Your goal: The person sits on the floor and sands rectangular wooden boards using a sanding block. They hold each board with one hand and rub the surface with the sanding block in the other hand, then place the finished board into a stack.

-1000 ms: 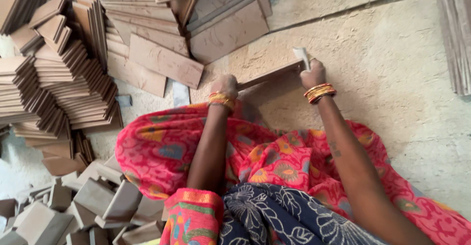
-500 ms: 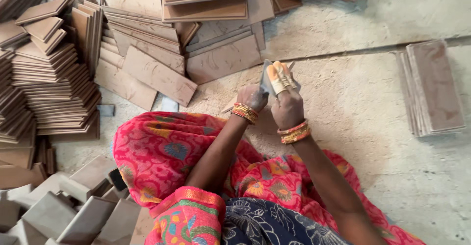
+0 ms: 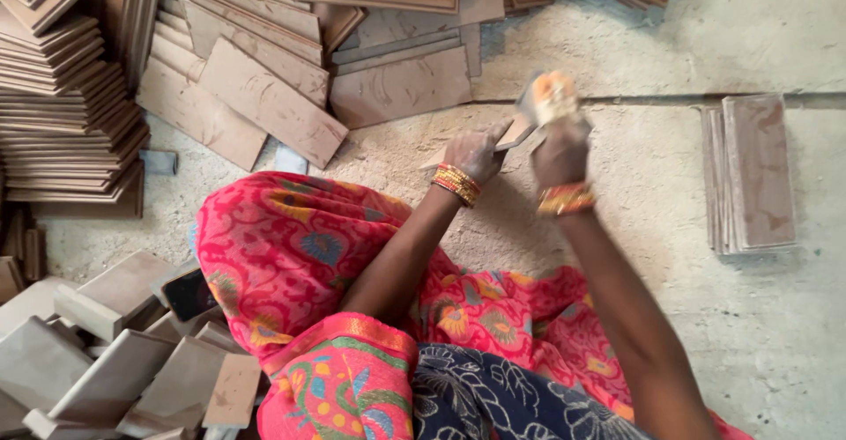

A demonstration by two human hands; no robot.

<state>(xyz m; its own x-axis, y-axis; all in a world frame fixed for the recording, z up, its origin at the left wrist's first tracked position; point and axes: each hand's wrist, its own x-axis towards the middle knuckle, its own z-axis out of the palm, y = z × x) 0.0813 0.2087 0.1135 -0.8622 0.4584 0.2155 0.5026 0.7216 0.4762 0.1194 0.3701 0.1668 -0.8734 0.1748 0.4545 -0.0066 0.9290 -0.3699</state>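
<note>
A thin brown tile (image 3: 515, 132) is held edge-on just above the dusty floor, in front of my knees. My left hand (image 3: 473, 154), with gold bangles at the wrist, grips its near end. My right hand (image 3: 557, 145) is closed around an orange and grey rubbing tool (image 3: 546, 95) that presses on the tile's far end. The tool is blurred. My lap, in red patterned cloth (image 3: 291, 246), lies below both arms.
Flat brown tiles (image 3: 264, 96) lie fanned out ahead and left. Tall tile stacks (image 3: 62, 96) stand at far left. A small stack of tiles (image 3: 753, 171) lies at right. Pale blocks (image 3: 115, 352) are heaped at lower left. Concrete floor (image 3: 705, 26) stretches to the right.
The tile swung from lying nearly level between my spread hands to a steeper tilt. Both hands came close together. The view shifted, bringing the right-hand stack into sight.
</note>
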